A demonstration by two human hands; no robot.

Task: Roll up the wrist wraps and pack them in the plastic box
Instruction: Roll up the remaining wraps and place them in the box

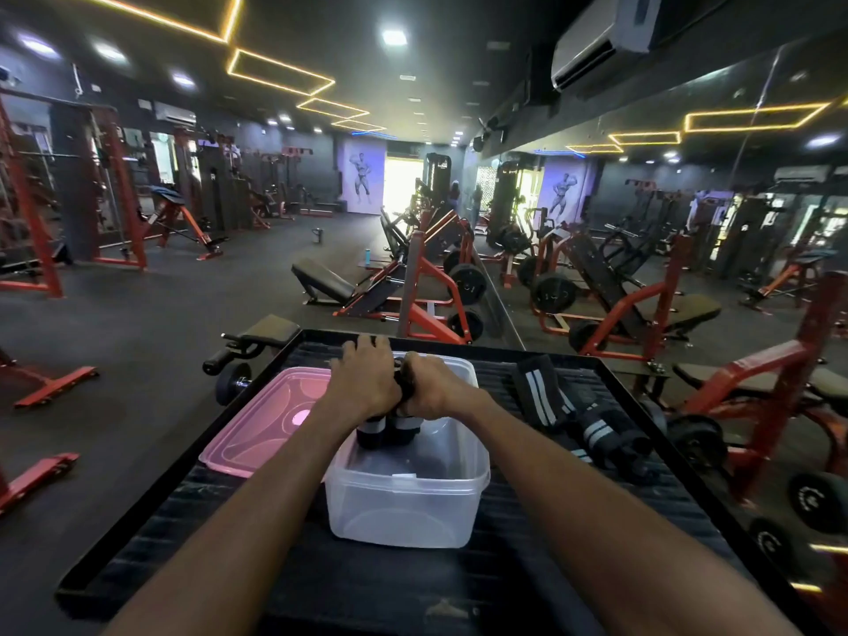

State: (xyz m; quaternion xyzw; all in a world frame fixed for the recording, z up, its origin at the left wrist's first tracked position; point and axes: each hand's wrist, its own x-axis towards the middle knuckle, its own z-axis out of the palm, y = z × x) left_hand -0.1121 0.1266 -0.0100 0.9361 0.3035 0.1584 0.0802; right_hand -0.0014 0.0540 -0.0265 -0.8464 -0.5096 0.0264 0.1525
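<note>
Your left hand (365, 383) and right hand (431, 387), grips closed on rolled wrist wraps (387, 429), hover over the plastic box (408, 507); lower them inside next.

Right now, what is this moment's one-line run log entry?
left hand, right hand: gripping rolled wraps over plastic box | pink lid: off, left | unrolled wraps: right
</note>
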